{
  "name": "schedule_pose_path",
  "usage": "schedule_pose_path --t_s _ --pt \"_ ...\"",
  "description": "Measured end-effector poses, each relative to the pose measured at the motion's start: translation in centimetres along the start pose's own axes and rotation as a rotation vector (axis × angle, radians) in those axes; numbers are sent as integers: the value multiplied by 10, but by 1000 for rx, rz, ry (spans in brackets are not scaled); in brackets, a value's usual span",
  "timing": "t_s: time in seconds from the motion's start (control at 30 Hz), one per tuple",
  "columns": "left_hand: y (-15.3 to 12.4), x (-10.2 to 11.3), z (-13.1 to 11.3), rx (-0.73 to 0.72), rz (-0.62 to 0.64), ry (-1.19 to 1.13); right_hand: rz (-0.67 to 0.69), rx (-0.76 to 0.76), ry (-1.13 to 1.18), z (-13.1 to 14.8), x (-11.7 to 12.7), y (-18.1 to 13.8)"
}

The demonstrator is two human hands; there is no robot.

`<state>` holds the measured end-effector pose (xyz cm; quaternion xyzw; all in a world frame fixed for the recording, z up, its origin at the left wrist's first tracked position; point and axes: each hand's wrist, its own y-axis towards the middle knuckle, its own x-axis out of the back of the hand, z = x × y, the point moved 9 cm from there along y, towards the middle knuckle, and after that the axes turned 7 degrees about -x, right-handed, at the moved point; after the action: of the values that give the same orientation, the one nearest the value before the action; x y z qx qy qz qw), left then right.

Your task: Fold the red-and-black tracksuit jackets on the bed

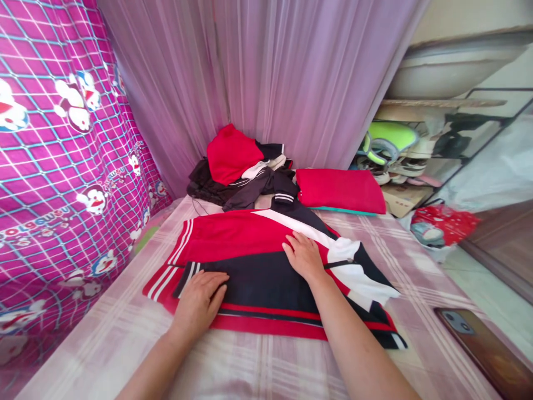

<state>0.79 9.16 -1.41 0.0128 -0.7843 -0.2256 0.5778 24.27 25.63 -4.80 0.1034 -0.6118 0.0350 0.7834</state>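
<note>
Jacket: the red, black and white jacket (258, 278) lies flat on the plaid sheet (266, 366), directly under both hands.
Long axis: left to right across the person's front, striped bands at left, white panels at right.
Left hand: the left hand (202, 297) rests beside a striped cuff (192, 273), nearer the front edge; fingers close together, thumb apart.
Right hand: the right hand (305, 256) lies farther in, near the white panels; fingers slightly spread.
Grip: neither hand clamps cloth.

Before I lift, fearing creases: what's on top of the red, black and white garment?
A bare left hand and a bare right hand; the garment's fabric beneath them is hidden.
</note>
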Motion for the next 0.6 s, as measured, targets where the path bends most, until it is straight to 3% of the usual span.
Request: schedule_pose_path --t_s 0.13,0.27,0.4,0.6 --pt "32 0 -5 20 77 12 -39 29 9 0 -2 0" --pt "70 -19 0 -24 171 100 -58 34 6 0 -1 0" --pt "91 -32 40 47 218 212 -59 41 7 1 1 0" --pt "112 -23 102 160 256 255 -70 51 23 2 3 -1"
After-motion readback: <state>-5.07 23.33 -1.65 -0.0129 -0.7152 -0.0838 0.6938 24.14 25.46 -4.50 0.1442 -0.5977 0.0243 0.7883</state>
